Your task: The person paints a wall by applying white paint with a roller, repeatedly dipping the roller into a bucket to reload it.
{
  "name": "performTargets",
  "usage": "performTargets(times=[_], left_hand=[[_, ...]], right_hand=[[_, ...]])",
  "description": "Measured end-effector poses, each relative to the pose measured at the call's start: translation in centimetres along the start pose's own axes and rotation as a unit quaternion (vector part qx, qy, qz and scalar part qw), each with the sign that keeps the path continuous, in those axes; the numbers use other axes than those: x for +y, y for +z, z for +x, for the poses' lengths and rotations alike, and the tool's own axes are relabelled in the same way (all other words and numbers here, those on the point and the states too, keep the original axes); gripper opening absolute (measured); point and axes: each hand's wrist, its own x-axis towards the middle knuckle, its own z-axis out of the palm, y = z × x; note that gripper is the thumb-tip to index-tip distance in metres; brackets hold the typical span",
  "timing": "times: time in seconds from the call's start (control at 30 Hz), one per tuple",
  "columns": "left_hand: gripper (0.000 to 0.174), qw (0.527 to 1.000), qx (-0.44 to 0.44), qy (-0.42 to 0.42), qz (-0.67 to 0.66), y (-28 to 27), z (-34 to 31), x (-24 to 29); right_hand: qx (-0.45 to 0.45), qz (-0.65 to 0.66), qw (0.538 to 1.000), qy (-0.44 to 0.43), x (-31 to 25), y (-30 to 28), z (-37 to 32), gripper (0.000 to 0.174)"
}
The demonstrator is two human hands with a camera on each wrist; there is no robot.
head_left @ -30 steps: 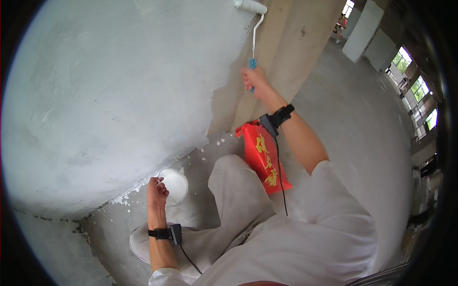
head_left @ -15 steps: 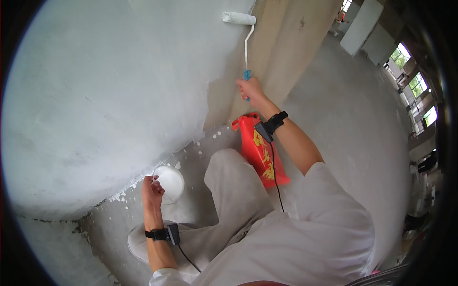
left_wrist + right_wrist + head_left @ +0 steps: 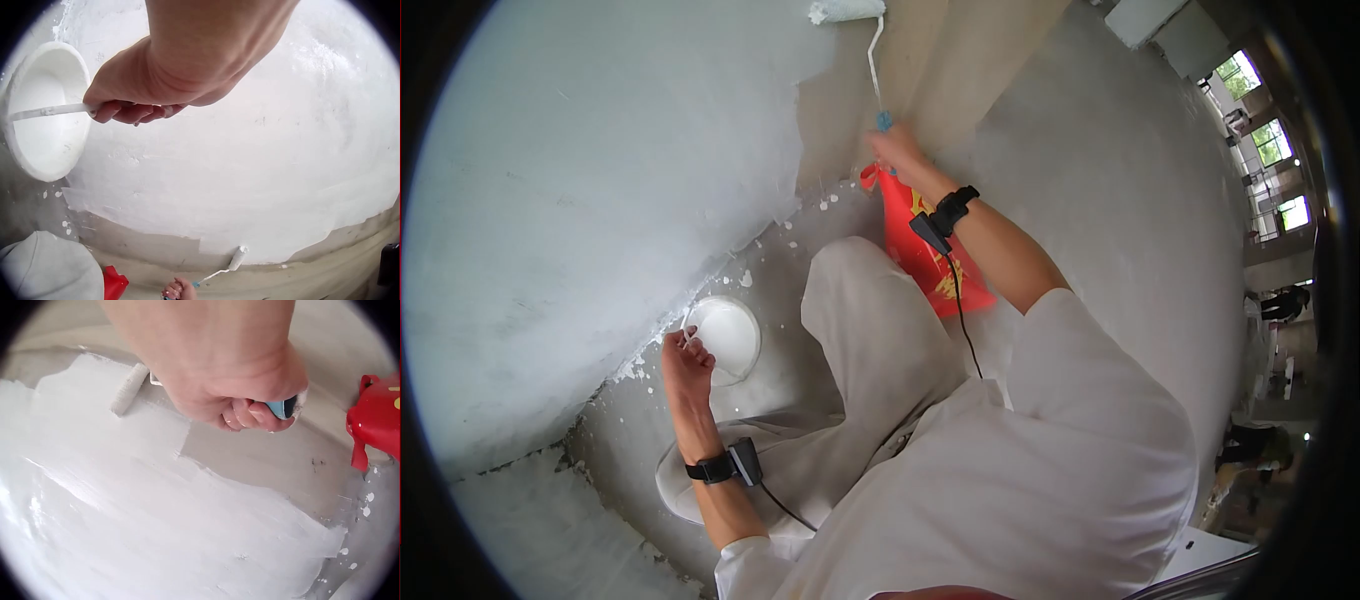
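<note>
My right hand point(image 3: 897, 152) grips the blue handle point(image 3: 282, 409) of a paint roller point(image 3: 846, 10). The roller's white, paint-covered sleeve point(image 3: 129, 389) lies against the wall at the border between fresh white paint and bare grey-brown surface. Down by the wall's foot, my left hand point(image 3: 688, 365) holds the thin white carrying handle point(image 3: 53, 111) of a round white bucket point(image 3: 745, 365) with its fingers curled. White paint shows inside the bucket, which stands tilted in the left wrist view.
A red bag point(image 3: 910, 250) with yellow characters stands on the floor beside my knee point(image 3: 850, 280), under my right forearm. White paint drips point(image 3: 747, 278) dot the concrete floor along the wall. A brown bare strip point(image 3: 945, 60) borders the painted wall point(image 3: 620, 170).
The roller and my right hand have come down along the paint's edge, nearer the floor. The head view has shifted, while my left hand stays at the bucket's handle.
</note>
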Motion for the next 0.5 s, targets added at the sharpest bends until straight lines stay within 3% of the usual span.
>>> performTargets(times=[0.23, 0.5], left_hand=[[0.017, 1.0, -0.011, 0.019, 0.012, 0.4, -0.4, 0.1], [0.021, 1.0, -0.017, 0.018, 0.002, -0.2, 0.3, 0.1]], right_hand=[[-0.035, -0.018, 0.997, 0.065, 3.3, -0.7, -2.1, 0.028], [-0.095, -0.048, 0.985, 0.132, 1.2, -3.1, -7.1, 0.026]])
